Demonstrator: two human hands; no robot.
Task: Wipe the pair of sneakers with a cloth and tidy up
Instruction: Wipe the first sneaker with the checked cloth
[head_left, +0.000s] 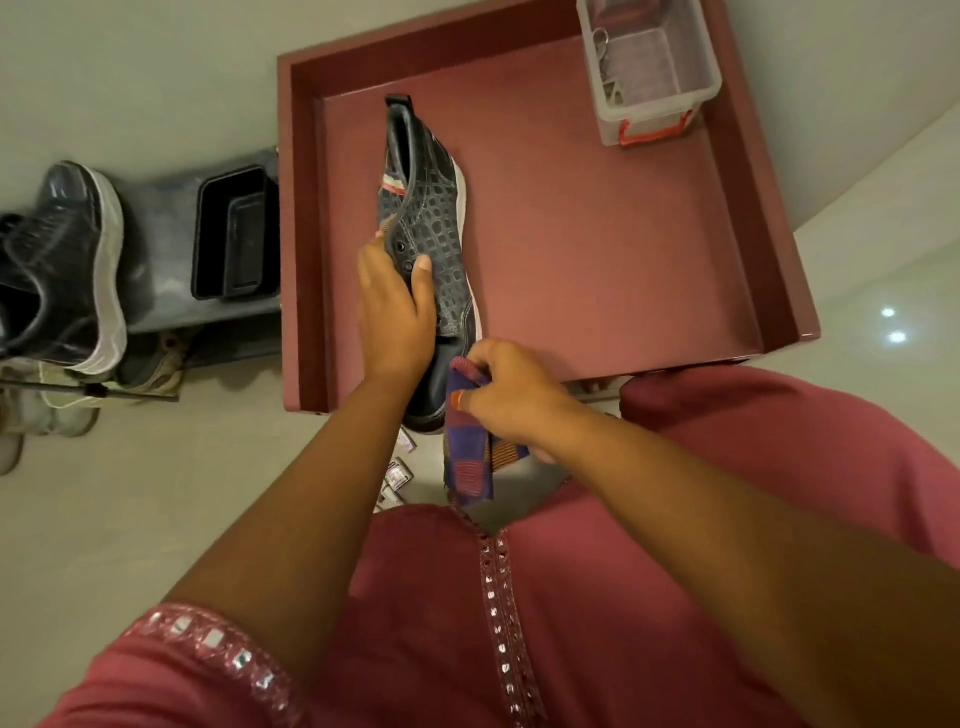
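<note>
Dark textured leather sneaker (431, 244) lies on its side on the maroon tray table (623, 249), toe end hanging over the near edge toward me. My left hand (397, 306) grips it at the lace area, thumb across the upper, fingers curled round the far side. My right hand (511, 395) pinches the purple checked cloth (467, 457) bunched against the toe, rest of the cloth dangling. To wipe well I'd judge: keep the left grip firm so the shoe doesn't roll, press the cloth flat, stroke toe to heel, then do the white sole edge. Both forearms reach forward, wrists bent down. 2nd sneaker (62, 265) sits on the rack at left, well apart.
</note>
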